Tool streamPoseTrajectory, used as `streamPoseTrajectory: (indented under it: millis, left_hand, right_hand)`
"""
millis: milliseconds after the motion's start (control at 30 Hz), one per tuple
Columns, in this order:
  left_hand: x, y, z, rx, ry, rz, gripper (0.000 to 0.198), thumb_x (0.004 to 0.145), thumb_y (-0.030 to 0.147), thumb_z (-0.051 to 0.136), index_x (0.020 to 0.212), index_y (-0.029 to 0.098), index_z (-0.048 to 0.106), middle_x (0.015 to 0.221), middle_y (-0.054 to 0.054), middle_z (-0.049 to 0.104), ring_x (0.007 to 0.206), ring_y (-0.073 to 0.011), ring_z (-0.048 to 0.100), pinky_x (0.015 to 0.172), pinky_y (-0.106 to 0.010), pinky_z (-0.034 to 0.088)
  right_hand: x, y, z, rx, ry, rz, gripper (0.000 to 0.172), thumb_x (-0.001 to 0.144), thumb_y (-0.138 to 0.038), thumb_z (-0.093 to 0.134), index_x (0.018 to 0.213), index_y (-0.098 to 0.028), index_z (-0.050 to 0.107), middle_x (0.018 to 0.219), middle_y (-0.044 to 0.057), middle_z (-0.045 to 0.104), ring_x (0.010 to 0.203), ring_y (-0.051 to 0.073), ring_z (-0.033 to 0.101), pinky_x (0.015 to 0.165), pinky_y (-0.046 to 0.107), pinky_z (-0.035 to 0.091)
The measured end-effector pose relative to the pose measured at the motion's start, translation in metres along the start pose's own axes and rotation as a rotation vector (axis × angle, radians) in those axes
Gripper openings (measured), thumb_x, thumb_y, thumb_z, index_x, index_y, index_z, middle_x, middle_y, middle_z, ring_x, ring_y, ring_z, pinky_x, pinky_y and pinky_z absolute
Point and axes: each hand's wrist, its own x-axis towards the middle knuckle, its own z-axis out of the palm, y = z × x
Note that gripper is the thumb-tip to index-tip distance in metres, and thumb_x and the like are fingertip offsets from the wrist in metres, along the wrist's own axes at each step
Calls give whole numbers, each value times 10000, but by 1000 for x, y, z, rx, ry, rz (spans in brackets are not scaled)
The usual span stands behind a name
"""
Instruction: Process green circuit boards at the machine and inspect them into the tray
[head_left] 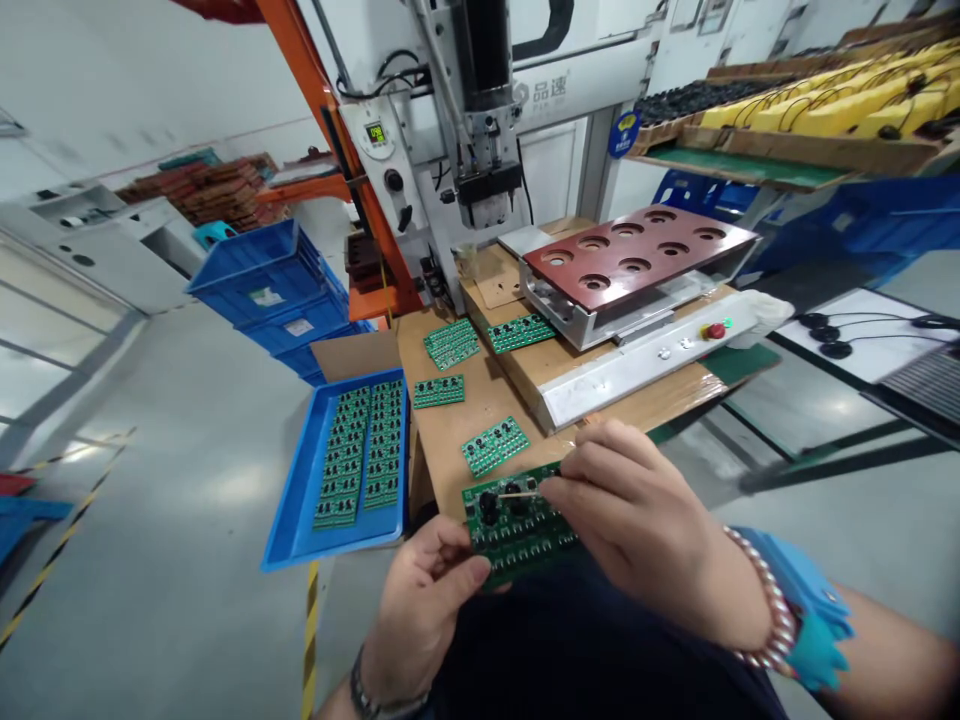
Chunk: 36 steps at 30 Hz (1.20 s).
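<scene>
A stack of blue plastic crates (262,275) stands left of a shallow blue plastic tray (294,490), which carries two rows of small green circuit boards (343,460) and sits against the brown cardboard-covered surface (442,440). The left hand (424,610) is clamped on the edge of a green circuit board panel (517,530), held over the near edge of the surface. The right hand (630,520), wearing a pink beaded bracelet (772,600), has its fingers pinched together on a thin wooden stick (521,493), whose tip lies among black round components on the panel. Four loose green circuit boards (495,446) lie on the surface just beyond. Further right, a dark red plate with round holes (637,255) sits on a metal fixture, below a white machine with a black spindle head (487,130).
</scene>
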Motion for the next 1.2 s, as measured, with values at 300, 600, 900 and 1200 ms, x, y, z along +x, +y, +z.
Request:
streamPoseTrajectory:
  millis: [300, 600, 900, 1200]
  left_hand:
    - [-2, -1, -3, 5, -36, -12, 172, 563, 201, 812, 608, 173, 648, 556, 37, 631, 542, -124, 585, 534, -246, 529]
    - [-2, -4, -7, 34, -105, -26, 102, 617, 196, 782, 642, 183, 683, 571, 40, 625, 545, -117, 580, 528, -231, 523]
    - [-4, -2, -4, 63, -87, -37, 123, 612, 241, 784, 661, 169, 697, 593, 17, 639, 567, -136, 582, 520, -254, 529]
    - [-6, -1, -4, 60, -81, -37, 127, 601, 241, 791, 647, 167, 699, 582, 13, 634, 553, -134, 574, 512, -251, 525]
  right_hand:
    - [10, 4, -14, -44, -151, -79, 193, 874, -120, 414, 881, -149, 604, 754, 43, 512, 742, 160, 375, 683, 336, 329]
    - [38, 13, -34, -99, -352, -300, 143, 854, -162, 470, 769, -173, 585, 804, 41, 523, 818, 180, 372, 676, 321, 296]
    - [53, 23, -42, -162, -437, -411, 157, 842, -151, 478, 750, -182, 601, 819, 36, 529, 858, 185, 395, 661, 318, 281]
    - [57, 23, -44, -182, -443, -400, 169, 850, -153, 480, 720, -184, 584, 821, 23, 525, 838, 171, 376, 658, 312, 283]
